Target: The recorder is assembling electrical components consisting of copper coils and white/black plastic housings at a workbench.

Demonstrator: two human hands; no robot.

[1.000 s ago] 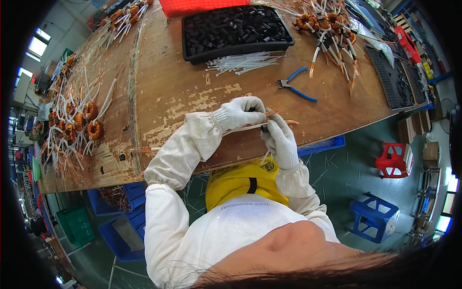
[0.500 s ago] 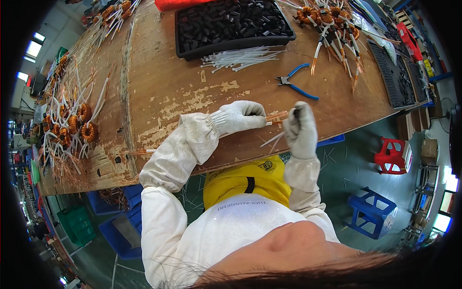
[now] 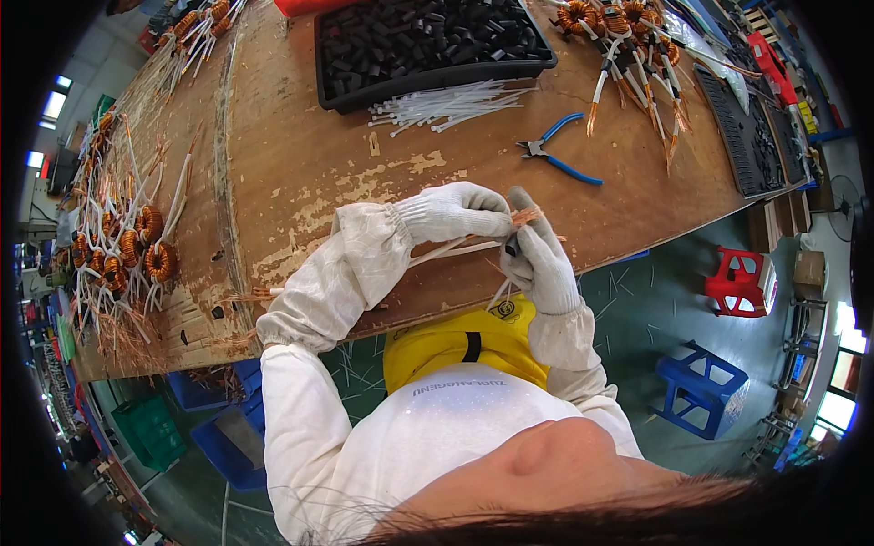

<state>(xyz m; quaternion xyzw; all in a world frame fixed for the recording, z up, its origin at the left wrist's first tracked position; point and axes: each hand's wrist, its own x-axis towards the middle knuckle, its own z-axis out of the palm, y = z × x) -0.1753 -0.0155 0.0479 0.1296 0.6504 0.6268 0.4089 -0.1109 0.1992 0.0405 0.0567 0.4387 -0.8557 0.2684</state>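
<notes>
Both my hands wear white knit gloves and meet near the table's front edge. My left hand [image 3: 458, 215] is closed around white-sleeved wires [image 3: 446, 251], which run out to the left beneath its wrist. Bare copper strands [image 3: 525, 217] stick out past its fingertips. Against these wire ends, my right hand [image 3: 543, 259] is bent in a pinch. A small black piece [image 3: 512, 246] shows between its thumb and fingers, resembling the tube pieces in the tray. The exact contact between piece and strands is hidden by the fingers.
Beyond my hands lie blue-handled cutters [image 3: 572, 170], white cable ties [image 3: 446, 107] and a black tray [image 3: 437, 82] of short black tubes. Copper-wound ring coils [image 3: 129, 246] are heaped at left, more coils [image 3: 619, 25] at far right. Red [image 3: 736, 282] and blue stools [image 3: 701, 396] stand right.
My right hand has moved left and closed in on the copper ends by my left fingertips. My left hand stays nearly in place. The view has shifted slightly.
</notes>
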